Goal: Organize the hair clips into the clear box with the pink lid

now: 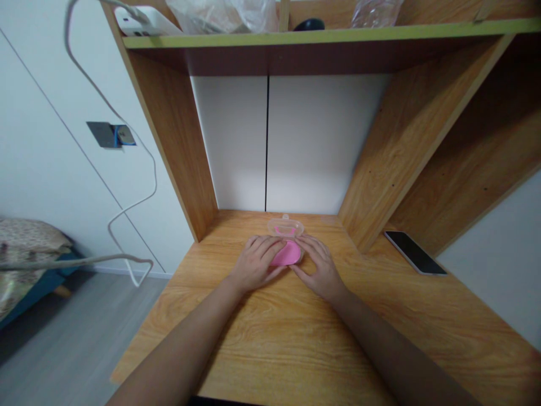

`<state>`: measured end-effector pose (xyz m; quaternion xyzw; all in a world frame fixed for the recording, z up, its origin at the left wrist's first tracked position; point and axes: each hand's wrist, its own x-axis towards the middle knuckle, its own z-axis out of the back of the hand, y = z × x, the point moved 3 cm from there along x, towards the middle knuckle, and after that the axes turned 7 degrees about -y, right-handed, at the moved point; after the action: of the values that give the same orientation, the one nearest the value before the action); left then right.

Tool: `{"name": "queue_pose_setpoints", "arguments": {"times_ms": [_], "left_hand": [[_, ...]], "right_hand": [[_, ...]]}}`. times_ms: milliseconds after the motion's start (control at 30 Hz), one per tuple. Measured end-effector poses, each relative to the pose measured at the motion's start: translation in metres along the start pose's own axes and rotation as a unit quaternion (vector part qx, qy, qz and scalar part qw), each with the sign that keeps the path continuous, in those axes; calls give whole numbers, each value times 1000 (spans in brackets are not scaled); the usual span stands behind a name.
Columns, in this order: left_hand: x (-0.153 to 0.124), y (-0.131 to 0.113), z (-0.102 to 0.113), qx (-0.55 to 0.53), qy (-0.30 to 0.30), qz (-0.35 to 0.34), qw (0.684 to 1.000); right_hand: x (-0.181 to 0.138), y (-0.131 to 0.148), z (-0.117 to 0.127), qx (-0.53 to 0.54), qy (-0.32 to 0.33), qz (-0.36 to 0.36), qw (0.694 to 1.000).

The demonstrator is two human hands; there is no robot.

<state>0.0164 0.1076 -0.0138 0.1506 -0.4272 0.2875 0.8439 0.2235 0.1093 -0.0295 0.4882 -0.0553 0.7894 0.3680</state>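
Two forearms (181, 344) come nearest, entering from the bottom edge over the wood-grain desk (291, 344). To the left stand a bed (31, 245), cut off by the picture's edge, and a looping white cable (154, 169); at right a dark-screened phone (415, 254) lies flat on the desk. On the shelf (333, 33), a plastic bag (253, 14) is cropped, its contents unclear. At the desk's middle, the left hand (256, 262) and right hand (320, 270) grip opposite ends of a pink oval piece (286, 255), fingers hiding its sides; a clear lid-like part (285, 225) sits just behind.
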Motion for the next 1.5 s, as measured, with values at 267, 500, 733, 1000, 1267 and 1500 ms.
{"name": "queue_pose_setpoints", "arguments": {"times_ms": [267, 500, 733, 1000, 1267, 1500], "left_hand": [[1, -6, -1, 3, 1, -43, 999], [3, -8, -1, -6, 10, -37, 999], [1, -4, 0, -4, 14, -19, 1000], [-2, 8, 2, 3, 7, 2, 1000], [-3, 17, 3, 11, -12, 18, 1000], [-8, 29, -1, 30, -28, 44, 998]], "right_hand": [[-2, -1, -2, -1, 18, 38, 999], [-4, -2, -3, -6, 21, 37, 999], [-3, -4, -3, -9, 19, 21, 1000], [-4, -9, -2, -8, -4, 9, 1000], [-3, -9, 2, -13, -23, 2, 1000], [-4, -17, 2, -10, -39, -42, 998]]}}
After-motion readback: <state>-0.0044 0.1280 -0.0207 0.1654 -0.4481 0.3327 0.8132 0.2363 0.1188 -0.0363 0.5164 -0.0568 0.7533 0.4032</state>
